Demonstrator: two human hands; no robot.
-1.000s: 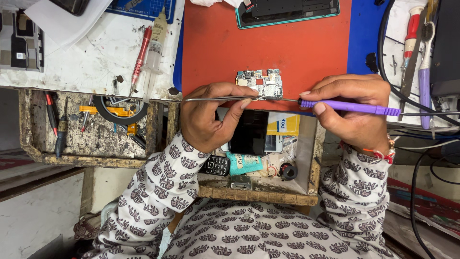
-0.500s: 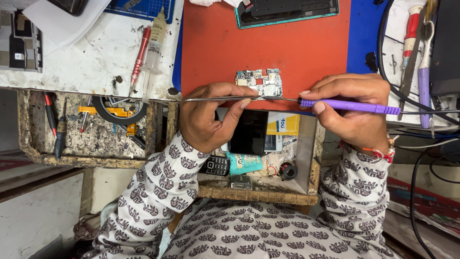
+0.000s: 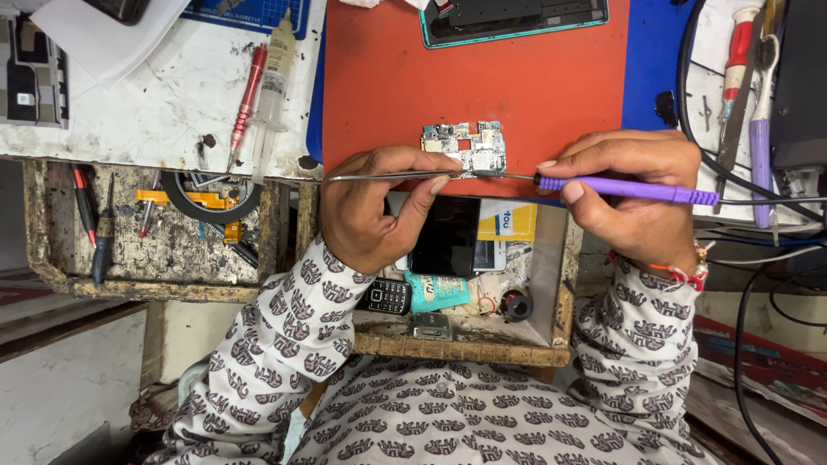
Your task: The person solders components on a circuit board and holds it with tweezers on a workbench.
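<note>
Right hand (image 3: pixel 633 194) grips purple screwdriver (image 3: pixel 624 188) lying level, tip pointing left at circuit board (image 3: pixel 465 148); left hand (image 3: pixel 375 207) pinches tweezers (image 3: pixel 388 176).

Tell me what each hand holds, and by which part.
Left hand: thin metal tweezers, pinched along the arms. Right hand: purple-handled tool, grip on the handle's front end.

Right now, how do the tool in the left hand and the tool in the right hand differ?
The tweezers in the left hand are bare silver metal; the purple-handled tool in the right hand has a thick plastic grip with a thin metal tip. The tweezers are slim and flat, the purple-handled tool rounder. Both lie level, pointing inward at the small circuit board.
</note>
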